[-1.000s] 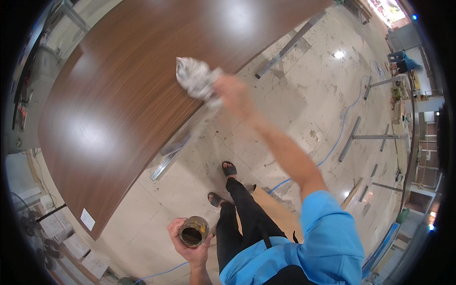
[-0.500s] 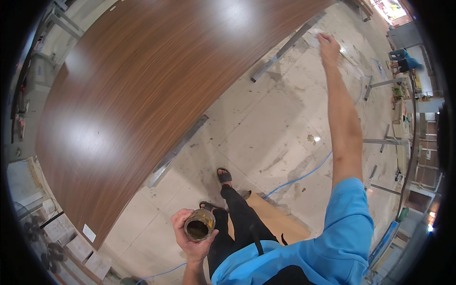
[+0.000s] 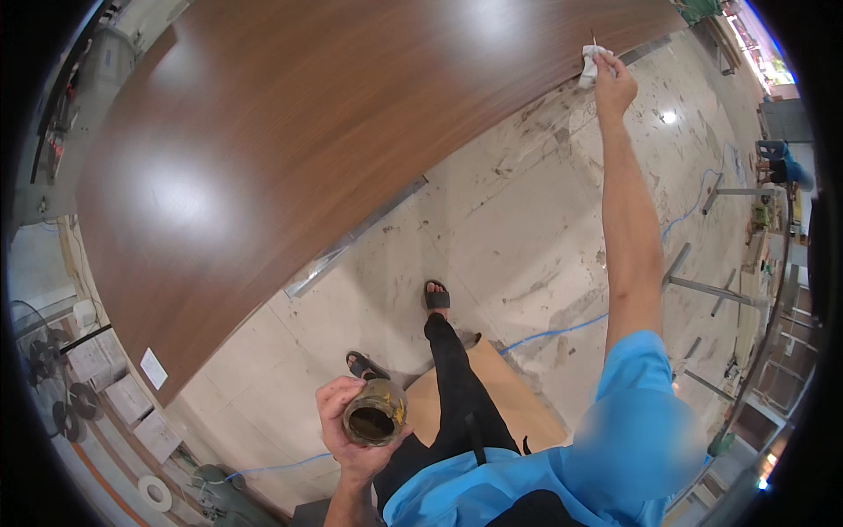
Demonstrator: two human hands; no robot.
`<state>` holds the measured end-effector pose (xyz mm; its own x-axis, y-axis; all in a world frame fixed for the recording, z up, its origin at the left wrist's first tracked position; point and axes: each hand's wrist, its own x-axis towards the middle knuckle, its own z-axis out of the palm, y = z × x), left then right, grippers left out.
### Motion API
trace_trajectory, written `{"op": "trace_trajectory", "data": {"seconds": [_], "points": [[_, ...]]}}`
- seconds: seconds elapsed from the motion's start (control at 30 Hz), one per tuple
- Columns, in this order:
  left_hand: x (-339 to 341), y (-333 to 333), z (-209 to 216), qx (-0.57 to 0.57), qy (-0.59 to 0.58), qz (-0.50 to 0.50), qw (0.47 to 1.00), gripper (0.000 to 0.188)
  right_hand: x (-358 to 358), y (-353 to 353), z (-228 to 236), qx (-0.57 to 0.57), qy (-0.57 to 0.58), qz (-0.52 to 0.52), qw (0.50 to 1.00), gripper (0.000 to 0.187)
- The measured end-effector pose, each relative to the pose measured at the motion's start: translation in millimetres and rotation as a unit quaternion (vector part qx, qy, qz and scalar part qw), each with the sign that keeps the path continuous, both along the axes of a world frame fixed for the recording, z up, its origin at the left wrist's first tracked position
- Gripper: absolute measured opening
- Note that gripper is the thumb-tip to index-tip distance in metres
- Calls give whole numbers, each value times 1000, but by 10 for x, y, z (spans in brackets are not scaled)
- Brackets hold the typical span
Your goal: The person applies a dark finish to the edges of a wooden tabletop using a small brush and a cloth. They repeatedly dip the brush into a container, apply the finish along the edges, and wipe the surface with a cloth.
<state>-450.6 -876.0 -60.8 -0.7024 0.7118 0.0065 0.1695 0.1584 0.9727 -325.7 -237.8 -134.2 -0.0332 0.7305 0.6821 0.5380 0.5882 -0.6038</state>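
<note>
My left hand (image 3: 338,423) is wrapped round a stained, open-topped jar (image 3: 386,395) with yellow drips on its side and a dark inside. It holds the jar low in front of my body. Stretched far forward, my right hand (image 3: 618,86) pinches a crumpled white cloth (image 3: 588,72) together with a thin stick (image 3: 594,38) whose tip points away from me. Both are at the near edge of a large brown wood-grain panel (image 3: 263,220), toward its right end. Whether the cloth touches the panel I cannot tell.
Under the panel's near edge shows a metal support (image 3: 351,241). A blue hose (image 3: 562,330) and a brown sheet (image 3: 518,395) lie on the floor by my feet. Metal stands (image 3: 716,290) are at right, with another person (image 3: 786,167) farther off. A fan (image 3: 44,351) stands at left.
My right hand now reaches over the panel's near edge instead of the floor beyond it, and the cloth shows clearly. My feet have moved apart. The jar stays in my left hand.
</note>
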Motion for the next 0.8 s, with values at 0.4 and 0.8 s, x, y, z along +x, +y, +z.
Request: {"op": "trace_trajectory", "data": {"seconds": [0.4,0.8], "points": [[-459,-1858,-161,68,-39,-1,997,85,-1614,-6620,-1003,-502,-107,683,520,20],[-610,-4208,150,81,-20,99,992,87,-3802,-7411,1038,-311,177,573,737,7]]}}
